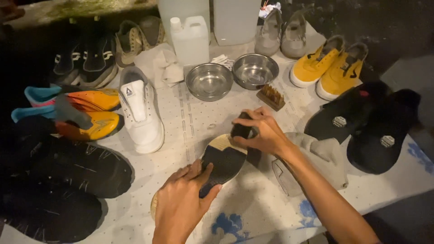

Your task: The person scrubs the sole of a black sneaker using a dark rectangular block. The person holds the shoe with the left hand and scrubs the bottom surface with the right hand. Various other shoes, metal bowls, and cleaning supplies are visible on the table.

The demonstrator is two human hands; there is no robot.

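Note:
My left hand (pixel 181 201) presses down on the near end of a dark shoe insole (pixel 224 161) with a pale tan tip, lying flat on the patterned table cover (pixel 190 122). At the insole's far end, my right hand (pixel 262 131) grips a small black brush (pixel 241 130) that touches the tan tip. A grey cloth (pixel 327 156) lies just right of my right forearm.
Two steel bowls (pixel 209 81) (pixel 254 70) and a wooden brush (pixel 271 96) sit beyond the insole. A white sneaker (pixel 140 110), orange shoes (pixel 88 115), yellow shoes (pixel 327 68), black shoes (pixel 366 124), dark insoles (pixel 68 180) and white jugs (pixel 190 40) ring the work area.

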